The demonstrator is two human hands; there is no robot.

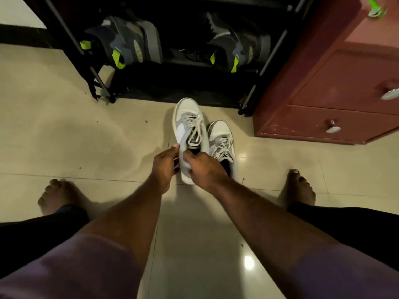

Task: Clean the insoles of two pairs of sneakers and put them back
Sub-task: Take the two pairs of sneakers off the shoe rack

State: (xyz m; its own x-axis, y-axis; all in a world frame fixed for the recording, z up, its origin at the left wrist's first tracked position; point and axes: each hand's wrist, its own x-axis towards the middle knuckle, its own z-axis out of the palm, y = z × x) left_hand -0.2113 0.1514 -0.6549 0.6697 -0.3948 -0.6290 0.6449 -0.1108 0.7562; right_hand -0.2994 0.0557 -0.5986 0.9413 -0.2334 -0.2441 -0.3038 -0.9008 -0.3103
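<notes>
A white and grey sneaker (187,124) is raised toe-up over the tiled floor in front of me. My left hand (164,167) grips its left side near the heel. My right hand (204,169) holds the heel, with the thumb inside the dark opening. Its mate (222,139) rests on the floor just to the right, laces loose. A second pair, dark grey sneakers with neon-yellow heel tabs (123,46) (233,48), sits on the black shoe rack. No insole can be made out.
The black shoe rack (172,87) stands straight ahead on the floor. A red-brown drawer cabinet (336,93) with metal knobs is at the right. My bare feet (58,195) (299,186) are planted on either side of the shoes.
</notes>
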